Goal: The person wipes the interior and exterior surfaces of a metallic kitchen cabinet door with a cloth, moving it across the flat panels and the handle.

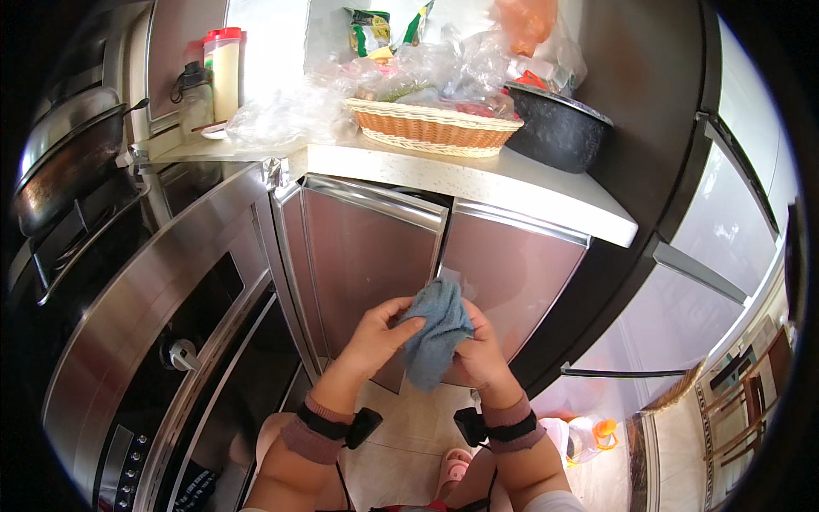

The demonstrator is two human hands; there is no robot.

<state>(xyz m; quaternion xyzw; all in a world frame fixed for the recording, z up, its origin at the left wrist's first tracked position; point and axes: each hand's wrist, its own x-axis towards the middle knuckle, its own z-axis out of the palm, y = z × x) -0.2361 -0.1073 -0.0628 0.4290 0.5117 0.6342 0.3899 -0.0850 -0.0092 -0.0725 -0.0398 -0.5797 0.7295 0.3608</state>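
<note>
A crumpled blue-grey cloth [437,333] is held up between my two hands, in front of pinkish cabinet doors [377,262]. My left hand [384,336] pinches its left edge, thumb on the near face. On the right side, my right hand [478,345] grips the cloth with bent fingers, partly behind it. The cloth's lower end hangs free between my wrists. Both wrists wear mauve bands with black straps and small black devices.
Above the doors, a pale countertop [409,168] carries a wicker basket [438,131] of plastic bags and a dark pot [556,128]. Left are a steel-fronted stove [160,256] and a wok [70,166]. A refrigerator [665,307] stands right, with an orange-capped bottle [592,438] on the floor.
</note>
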